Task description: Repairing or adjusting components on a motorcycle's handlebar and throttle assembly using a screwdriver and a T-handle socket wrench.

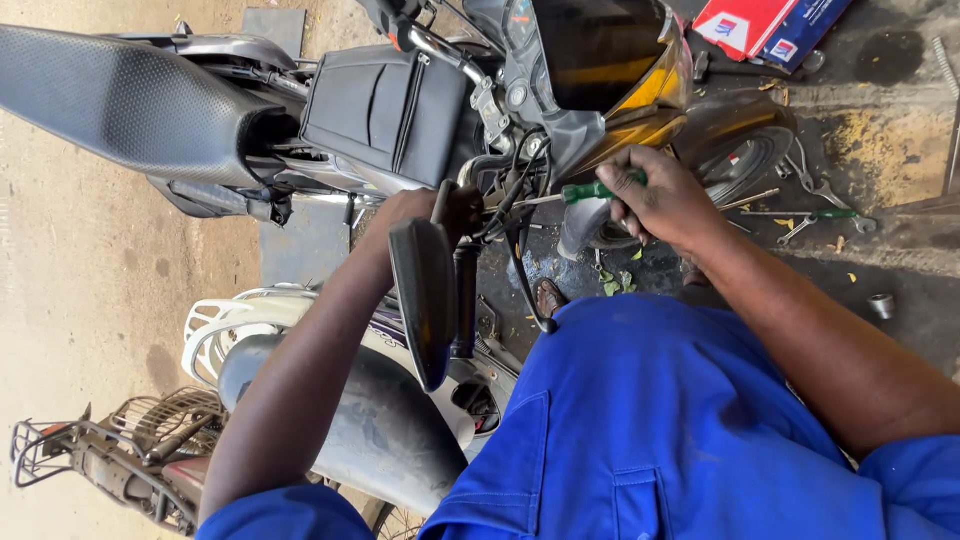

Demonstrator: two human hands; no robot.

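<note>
My right hand [665, 200] grips a green-handled screwdriver [590, 190] whose shaft points left into the cables and switch area by the handlebar of a motorcycle [400, 110]. My left hand [440, 210] reaches in from the lower left and holds the handlebar near the black grip [465, 300]. A black mirror [422, 300] hides part of it. The bike's black seat [120, 95] lies at the upper left. Its yellow front cowl [640, 100] and front wheel [745, 155] are to the right of my hands.
Wrenches and another green-handled screwdriver [815, 200] lie on the oily ground at right, with a small metal socket [881, 305]. A red and blue carton [770, 25] sits at the top. A second grey scooter [370, 420] stands close below the handlebar.
</note>
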